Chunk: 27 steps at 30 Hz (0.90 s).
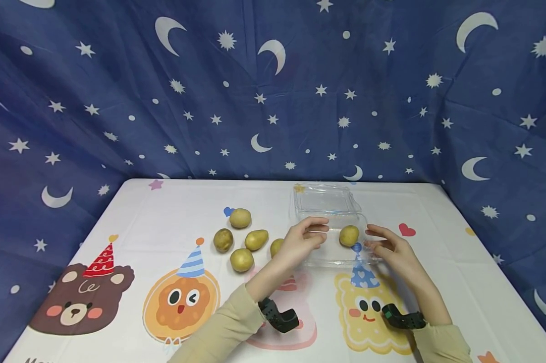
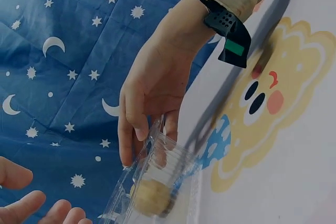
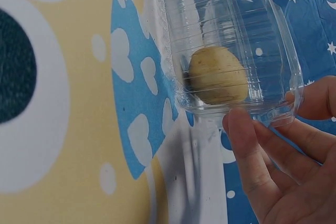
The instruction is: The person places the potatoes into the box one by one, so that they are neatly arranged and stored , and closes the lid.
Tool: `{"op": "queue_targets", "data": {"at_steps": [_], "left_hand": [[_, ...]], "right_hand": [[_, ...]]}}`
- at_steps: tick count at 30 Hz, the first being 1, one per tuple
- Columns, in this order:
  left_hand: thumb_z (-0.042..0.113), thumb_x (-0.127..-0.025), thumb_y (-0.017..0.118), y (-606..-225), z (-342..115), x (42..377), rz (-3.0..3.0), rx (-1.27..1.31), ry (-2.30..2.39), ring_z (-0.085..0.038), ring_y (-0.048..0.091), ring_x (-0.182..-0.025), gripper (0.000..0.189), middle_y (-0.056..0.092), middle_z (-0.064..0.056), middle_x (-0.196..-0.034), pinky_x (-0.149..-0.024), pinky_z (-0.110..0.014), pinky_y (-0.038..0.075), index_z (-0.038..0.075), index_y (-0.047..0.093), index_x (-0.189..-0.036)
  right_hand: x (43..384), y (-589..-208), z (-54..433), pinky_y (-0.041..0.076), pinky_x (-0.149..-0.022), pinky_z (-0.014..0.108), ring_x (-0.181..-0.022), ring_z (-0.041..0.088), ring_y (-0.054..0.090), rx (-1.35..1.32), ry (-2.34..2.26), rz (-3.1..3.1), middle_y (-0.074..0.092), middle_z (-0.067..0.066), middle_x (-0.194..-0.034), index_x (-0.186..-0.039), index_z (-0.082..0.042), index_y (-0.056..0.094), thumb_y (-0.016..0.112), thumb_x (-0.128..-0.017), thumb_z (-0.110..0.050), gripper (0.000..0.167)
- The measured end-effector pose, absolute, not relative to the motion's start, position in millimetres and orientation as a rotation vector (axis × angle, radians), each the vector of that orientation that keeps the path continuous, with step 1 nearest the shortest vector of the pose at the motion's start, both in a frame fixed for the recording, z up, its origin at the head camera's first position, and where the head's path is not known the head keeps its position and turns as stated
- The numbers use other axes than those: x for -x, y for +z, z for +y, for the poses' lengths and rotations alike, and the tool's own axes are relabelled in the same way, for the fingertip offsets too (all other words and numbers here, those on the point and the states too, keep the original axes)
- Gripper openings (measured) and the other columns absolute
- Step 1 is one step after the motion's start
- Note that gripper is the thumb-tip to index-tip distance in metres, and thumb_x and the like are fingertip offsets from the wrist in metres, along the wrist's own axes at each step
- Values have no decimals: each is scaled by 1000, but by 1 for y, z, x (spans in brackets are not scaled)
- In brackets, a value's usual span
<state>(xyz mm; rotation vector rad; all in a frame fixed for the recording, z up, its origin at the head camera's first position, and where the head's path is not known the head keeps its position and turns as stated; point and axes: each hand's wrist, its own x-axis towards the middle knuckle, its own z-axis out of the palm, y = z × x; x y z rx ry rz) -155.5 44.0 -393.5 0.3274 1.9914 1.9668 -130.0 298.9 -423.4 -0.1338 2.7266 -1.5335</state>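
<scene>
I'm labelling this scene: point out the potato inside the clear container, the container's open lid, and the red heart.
Potato (image 1: 349, 236): head view, middle of its visible side.
Open lid (image 1: 324, 200): head view, centre of its clear panel.
Red heart (image 1: 406, 230): head view, middle of the printed shape.

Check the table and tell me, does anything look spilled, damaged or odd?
No spill or obvious damage shows. One mild oddity: the leftmost potato looks darker and blotchier than the rest. The clear container stands open with a single potato inside, which seems ordinary.
</scene>
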Motion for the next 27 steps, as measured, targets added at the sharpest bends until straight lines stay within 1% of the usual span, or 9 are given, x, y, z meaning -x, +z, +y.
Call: {"op": "queue_targets", "data": {"at_steps": [9, 15, 17, 19, 23, 27], "left_hand": [[7, -91, 56, -390, 28, 151, 2029, -329, 1956, -21, 62, -111, 39, 63, -15, -125, -87, -28, 52, 8, 56, -130], [8, -92, 57, -388, 15, 149, 2021, -337, 1967, -20, 61, -110, 38, 62, -16, -125, -85, -26, 51, 10, 57, -129], [8, -92, 56, -389, 10, 149, 2020, -340, 1967, -21, 61, -110, 39, 61, -17, -125, -86, -27, 52, 10, 56, -130], [6, -92, 54, -388, 6, 149, 1997, -329, 1981, -24, 60, -113, 40, 61, -17, -126, -91, -33, 52, 10, 55, -131], [7, -91, 55, -388, -4, 148, 1982, -315, 1998, -25, 59, -115, 41, 60, -16, -127, -93, -34, 50, 8, 54, -132], [6, -91, 54, -389, -16, 149, 2003, -327, 1996, -29, 58, -116, 41, 59, -20, -127, -94, -36, 52, 5, 53, -132]], "right_hand": [[131, -426, 299, 53, -75, 15, -93, -1, 65, 161, -1551, 2734, 54, 27, -132, -140, 1, 43, 53, -94, -7, 48], [130, -427, 298, 52, -76, 14, -93, 0, 65, 164, -1552, 2732, 55, 27, -131, -140, 0, 44, 53, -94, -7, 47], [130, -427, 298, 52, -77, 14, -94, 1, 65, 156, -1546, 2729, 55, 26, -132, -140, -1, 44, 53, -94, -7, 47], [130, -426, 298, 52, -77, 14, -94, 1, 65, 148, -1540, 2726, 54, 26, -132, -141, -1, 44, 53, -94, -8, 48], [131, -426, 298, 53, -78, 15, -95, 2, 65, 133, -1533, 2719, 54, 25, -133, -141, -2, 43, 53, -94, -8, 48], [130, -426, 298, 53, -78, 16, -96, 1, 65, 123, -1533, 2715, 53, 25, -134, -141, -2, 43, 53, -94, -8, 48]]}}
